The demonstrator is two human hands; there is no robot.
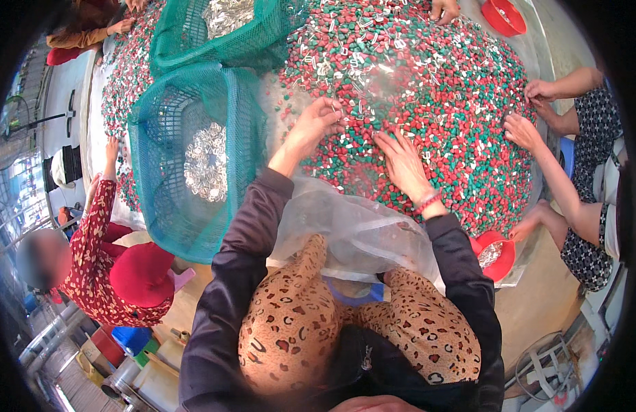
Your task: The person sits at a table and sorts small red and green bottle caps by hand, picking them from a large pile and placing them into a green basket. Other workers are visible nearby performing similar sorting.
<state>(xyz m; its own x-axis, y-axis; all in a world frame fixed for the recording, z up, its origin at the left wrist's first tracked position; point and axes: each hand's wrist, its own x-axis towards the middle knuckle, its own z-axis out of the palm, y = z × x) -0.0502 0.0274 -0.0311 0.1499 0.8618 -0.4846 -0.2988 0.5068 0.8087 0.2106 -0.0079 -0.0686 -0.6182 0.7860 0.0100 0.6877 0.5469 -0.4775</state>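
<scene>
A wide heap of small red, green and white pieces (462, 137) lies spread before me, with pale ring- and loop-shaped pieces (321, 66) scattered over it. At the heap's left side, my left hand (311, 130) is closed, thumb and fingertips pinched together; what they hold, if anything, is too small to make out. My right hand (404, 165) rests on the pieces to its right, palm down, fingers stretched out and apart. Left of my left hand stands a teal mesh-lined basket (153, 185) with a pile of pale loop-shaped pieces (206, 163) in it.
Behind that basket is a second green mesh-lined basket (184, 48) with more pale pieces. Red bowls stand at the right edge (495, 257) and far right (503, 17). Other people's hands (524, 130) work at the heap's right, far and left sides. Clear plastic sheeting (352, 230) hangs over my knees.
</scene>
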